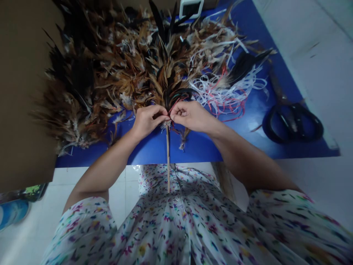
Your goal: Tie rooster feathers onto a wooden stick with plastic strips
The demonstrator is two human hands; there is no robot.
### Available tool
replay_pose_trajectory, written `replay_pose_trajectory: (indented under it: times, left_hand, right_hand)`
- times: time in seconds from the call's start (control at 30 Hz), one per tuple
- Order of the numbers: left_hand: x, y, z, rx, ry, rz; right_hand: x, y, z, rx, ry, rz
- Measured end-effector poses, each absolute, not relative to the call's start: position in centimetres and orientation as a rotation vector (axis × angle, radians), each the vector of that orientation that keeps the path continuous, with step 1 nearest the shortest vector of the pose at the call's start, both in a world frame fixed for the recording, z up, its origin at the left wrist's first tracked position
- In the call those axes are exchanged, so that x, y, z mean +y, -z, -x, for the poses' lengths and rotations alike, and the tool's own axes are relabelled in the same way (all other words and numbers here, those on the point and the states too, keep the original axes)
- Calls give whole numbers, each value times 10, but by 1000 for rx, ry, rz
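A thin wooden stick (168, 158) points toward me over the table's front edge, with a bundle of brown and black feathers (165, 82) at its far end. My left hand (150, 119) and my right hand (190, 115) meet at the base of the feathers, thumbs and index fingers pinched nearly tip to tip. Red string (176, 105) shows at the fingertips, and both pinches are closed on it; its exact path is partly hidden. Just below the fingers, pale frayed quill ends (166, 124) surround the stick.
Loose brown feathers (121, 62) heap across the blue table (198, 149). White and red ribbon strips (223, 94) lie tangled to the right, beside black-handled scissors (292, 123). Cardboard (27, 92) stands at the left. At the back is a white-framed object (191, 8).
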State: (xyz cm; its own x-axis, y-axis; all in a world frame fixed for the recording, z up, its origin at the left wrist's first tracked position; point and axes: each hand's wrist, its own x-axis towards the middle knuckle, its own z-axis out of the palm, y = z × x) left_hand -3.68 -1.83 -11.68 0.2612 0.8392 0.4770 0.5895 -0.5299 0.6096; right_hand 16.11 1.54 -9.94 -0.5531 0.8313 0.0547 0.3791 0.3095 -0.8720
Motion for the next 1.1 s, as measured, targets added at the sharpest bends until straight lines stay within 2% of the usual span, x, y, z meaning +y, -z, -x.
replay_pose_trajectory:
  times: [0.43,0.63,1.1]
  left_hand:
    - [-24,118,33,1317,-1144,-2467]
    - [-27,113,31,1362,-1133,-2277]
    - [-26,117,34,1354,-1136,-1956]
  right_hand:
    - [-1,94,-154,-2070,-936,1038]
    - [6,95,-159,-2064,-938,991]
    - [10,103,-161,-2295,-596,923]
